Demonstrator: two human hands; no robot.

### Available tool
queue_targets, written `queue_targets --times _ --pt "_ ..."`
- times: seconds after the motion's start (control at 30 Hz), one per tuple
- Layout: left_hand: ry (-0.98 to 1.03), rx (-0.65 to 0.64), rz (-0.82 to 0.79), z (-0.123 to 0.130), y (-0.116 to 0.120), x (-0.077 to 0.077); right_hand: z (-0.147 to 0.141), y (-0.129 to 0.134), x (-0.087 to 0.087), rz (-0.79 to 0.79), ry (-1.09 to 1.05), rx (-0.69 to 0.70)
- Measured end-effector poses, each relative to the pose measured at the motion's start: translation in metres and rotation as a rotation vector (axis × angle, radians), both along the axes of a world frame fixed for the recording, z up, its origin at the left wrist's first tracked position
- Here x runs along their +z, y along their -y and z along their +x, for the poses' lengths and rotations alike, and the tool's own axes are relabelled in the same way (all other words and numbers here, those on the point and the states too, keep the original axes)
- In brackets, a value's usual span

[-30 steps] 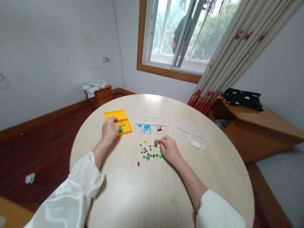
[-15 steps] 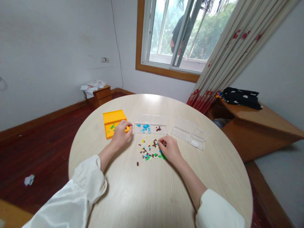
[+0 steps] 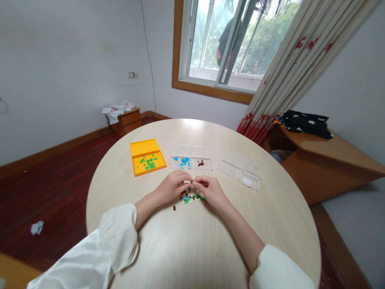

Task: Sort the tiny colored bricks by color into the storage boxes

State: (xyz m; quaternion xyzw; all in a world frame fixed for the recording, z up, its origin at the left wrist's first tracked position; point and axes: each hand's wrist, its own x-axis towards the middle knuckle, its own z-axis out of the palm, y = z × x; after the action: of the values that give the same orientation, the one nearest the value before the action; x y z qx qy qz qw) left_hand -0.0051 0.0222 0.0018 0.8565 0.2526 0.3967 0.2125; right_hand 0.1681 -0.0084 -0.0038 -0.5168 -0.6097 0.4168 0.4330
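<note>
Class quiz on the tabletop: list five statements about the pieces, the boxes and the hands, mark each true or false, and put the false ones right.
1. Green pieces lie in the yellow box. True.
2. The yellow box is closed. False: it is open.
3. The left hand and right hand are far apart. False: their fingertips are close together.
4. Blue pieces and dark brown pieces share one compartment. False: they lie in separate compartments.
5. One brown piece lies apart from the mixed pieces. True.

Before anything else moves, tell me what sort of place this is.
Probably a room in a home: a curtain hangs by the window, and a small wooden cabinet stands in the corner.
</note>
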Motion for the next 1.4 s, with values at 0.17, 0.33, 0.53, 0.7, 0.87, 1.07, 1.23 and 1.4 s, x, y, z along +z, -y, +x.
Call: queue_targets --times 0.17,0.33,0.53,0.7,0.87,1.07,1.23,1.4 --pt "-0.005 -0.007 -0.025 0.0 0.0 0.0 0.001 -0.001 0.001 -0.047 -0.062 0.032" --pt "0.008 0.094 -0.011 -0.006 -0.007 0.0 0.002 0.003 0.006 0.034 0.142 0.007" --pt "-0.001 0.656 -0.07 -0.046 -0.044 0.006 0.012 0.009 0.016 0.044 0.495 0.086" --pt "-0.07 0.97 -0.103 -0.086 -0.071 0.002 0.018 0.01 0.02 0.039 0.634 0.167" --pt "-0.164 1.013 -0.13 -0.091 -0.075 -0.009 0.018 0.01 0.018 0.047 0.68 0.175" --pt "-0.087 0.87 -0.047 -0.072 -0.068 -0.01 0.014 0.015 0.027 0.019 0.775 0.193" --pt "-0.023 0.692 0.03 -0.052 -0.054 -0.006 0.009 0.016 0.025 0.096 0.88 0.167" --pt "-0.014 0.572 0.037 -0.04 -0.043 -0.003 0.008 0.012 0.014 0.163 0.922 0.143"
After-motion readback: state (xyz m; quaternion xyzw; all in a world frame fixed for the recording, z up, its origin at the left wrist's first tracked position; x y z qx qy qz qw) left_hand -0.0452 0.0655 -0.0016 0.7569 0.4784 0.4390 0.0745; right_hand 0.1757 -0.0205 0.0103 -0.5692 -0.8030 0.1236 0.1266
